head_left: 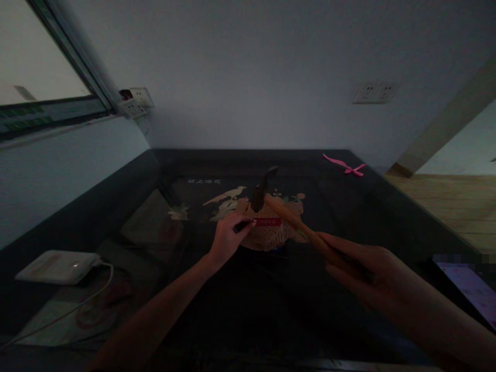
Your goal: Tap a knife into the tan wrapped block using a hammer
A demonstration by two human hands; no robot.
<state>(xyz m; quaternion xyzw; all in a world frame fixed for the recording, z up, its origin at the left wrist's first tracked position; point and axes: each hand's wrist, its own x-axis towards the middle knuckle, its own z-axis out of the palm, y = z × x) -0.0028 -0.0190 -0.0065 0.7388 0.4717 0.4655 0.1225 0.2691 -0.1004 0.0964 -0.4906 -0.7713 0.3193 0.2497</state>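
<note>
Gripping a wooden-handled tool (300,226), our right hand (360,271) is wrapped closely around the shaft, whose dark head points to the far side over the middle of the bench (310,320). Our left hand (228,235) pinches the left edge of a tan, perforated piece (265,235) beside its red strip (267,221); the tool's head overlaps that piece from our view, and we cannot tell whether they touch. Broad dark surface spans the room between our forearms, reaching the near edge. At the far edge the bench meets the wall (248,77), with a pink ribbon (351,170) near the far right corner. A white device (58,267) with a cable lies near left; a lit phone (465,284) lies near right.
</note>
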